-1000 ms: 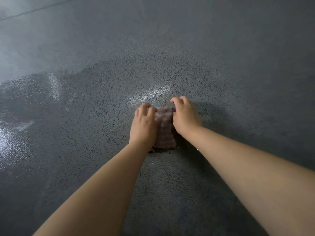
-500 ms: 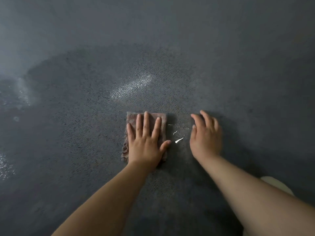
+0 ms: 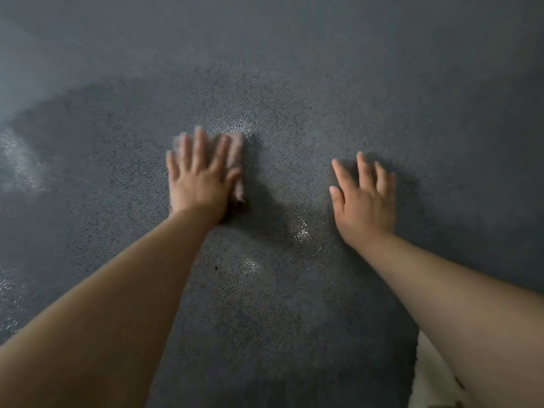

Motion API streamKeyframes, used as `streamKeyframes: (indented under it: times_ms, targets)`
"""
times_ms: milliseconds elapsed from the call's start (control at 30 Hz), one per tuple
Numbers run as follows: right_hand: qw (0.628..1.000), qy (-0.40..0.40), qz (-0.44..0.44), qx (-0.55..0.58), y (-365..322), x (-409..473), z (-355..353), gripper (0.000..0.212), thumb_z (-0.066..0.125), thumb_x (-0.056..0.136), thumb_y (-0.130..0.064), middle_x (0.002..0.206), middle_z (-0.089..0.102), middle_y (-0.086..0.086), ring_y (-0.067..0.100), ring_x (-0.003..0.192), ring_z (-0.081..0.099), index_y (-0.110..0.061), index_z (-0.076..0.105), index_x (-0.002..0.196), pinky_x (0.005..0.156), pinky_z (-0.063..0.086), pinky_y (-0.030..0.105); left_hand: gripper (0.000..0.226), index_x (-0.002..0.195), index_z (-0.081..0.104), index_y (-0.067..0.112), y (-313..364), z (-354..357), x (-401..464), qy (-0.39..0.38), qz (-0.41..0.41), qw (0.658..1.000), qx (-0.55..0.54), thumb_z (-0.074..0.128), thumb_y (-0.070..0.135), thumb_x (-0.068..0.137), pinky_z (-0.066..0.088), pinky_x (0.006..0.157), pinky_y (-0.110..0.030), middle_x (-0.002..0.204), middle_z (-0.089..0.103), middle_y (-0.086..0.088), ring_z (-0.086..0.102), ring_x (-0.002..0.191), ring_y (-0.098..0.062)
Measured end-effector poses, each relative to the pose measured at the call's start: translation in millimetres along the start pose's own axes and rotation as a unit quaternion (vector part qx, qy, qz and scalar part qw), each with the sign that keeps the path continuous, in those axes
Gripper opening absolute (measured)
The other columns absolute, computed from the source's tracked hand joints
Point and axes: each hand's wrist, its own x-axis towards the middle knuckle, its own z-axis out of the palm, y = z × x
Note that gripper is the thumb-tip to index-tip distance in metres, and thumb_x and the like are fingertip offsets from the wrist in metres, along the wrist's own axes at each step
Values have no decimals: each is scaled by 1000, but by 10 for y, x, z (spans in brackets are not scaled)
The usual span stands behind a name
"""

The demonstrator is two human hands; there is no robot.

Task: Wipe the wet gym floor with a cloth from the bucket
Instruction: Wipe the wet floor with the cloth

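A small pinkish-brown cloth lies flat on the dark grey textured gym floor. My left hand presses down on it with fingers spread and covers most of it; only its right edge and far corner show. The hand and cloth are blurred. Well to the right of the cloth, my right hand rests palm down on the bare floor with its fingers apart, holding nothing. The bucket is not in view.
Shiny wet patches glint between my hands, nearer me and at the far left. A pale object shows at the bottom right under my right forearm. The floor stretches away on all sides.
My right hand has left the cloth and moved out to the right onto the floor. My left hand flattened on the cloth and has pushed it forward, away from me.
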Motion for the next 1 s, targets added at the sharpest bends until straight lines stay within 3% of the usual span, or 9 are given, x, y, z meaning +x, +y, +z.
streamKeyframes:
  times_ms: [100,233,400,467,567,667,733,900,1000]
  targets:
    - [1000,-23,3,-16,68,77,26,50,30,99,-43,158,16,9,36,141,15,-35,25,148,114,4,54,62,150,-10,32,351,-38,-26,-21,-145,982,-117,15,53,98,-10,117,-47,156,-22,-8,-21,143,-27]
    - [1000,-10,-13,-18,120,75,87,56,19,92,-45,152,32,11,41,134,31,-31,38,143,109,17,60,62,146,-14,34,1027,129,-498,-10,45,995,-84,4,59,92,-15,113,-46,156,-19,-9,-18,144,-29]
    - [1000,-14,-18,-10,150,71,124,58,16,93,-46,154,26,9,39,137,25,-30,32,146,110,14,60,62,145,-17,37,801,66,-72,-14,231,971,49,2,60,91,-11,116,-43,156,-20,0,-19,144,-20]
    - [999,-23,-20,-16,145,65,134,59,12,93,-46,156,22,9,39,139,22,-30,28,147,111,11,59,59,147,-13,36,618,-47,275,-11,198,979,44,7,55,95,-10,115,-41,157,-18,2,-18,144,-18]
    - [999,-24,-16,-27,149,67,110,56,8,96,-46,158,12,8,37,142,12,-33,17,150,113,5,57,58,150,-9,32,353,-231,728,-9,27,999,-24,10,50,99,-8,115,-44,158,-16,-1,-15,145,-23]
    - [998,-55,-7,-38,157,70,117,57,2,94,-47,160,-5,3,34,145,-2,-36,-1,150,114,-3,53,62,151,-5,27,137,-413,1047,-13,-150,979,-134,17,53,99,-7,116,-49,158,-15,-6,-15,144,-29]
    - [998,-48,-15,-45,154,77,115,59,-5,92,-48,160,-4,4,35,144,1,-35,-2,150,114,-2,54,62,151,-4,29,137,-432,1144,-12,-191,969,-159,19,53,99,-8,115,-50,158,-15,-7,-15,144,-29]
    - [999,-44,-20,0,189,80,61,67,-5,87,-50,160,3,3,32,145,7,-31,3,151,115,0,50,59,150,-9,32,535,-357,980,-14,-93,991,-93,13,52,99,-10,115,-50,157,-19,-7,-18,143,-28]
    - [996,-3,-26,90,265,90,23,63,8,93,-45,158,14,9,32,142,22,-23,16,151,115,15,49,59,147,-16,33,900,-261,680,-33,15,999,-38,9,53,98,-12,114,-50,156,-22,-6,-20,143,-28]
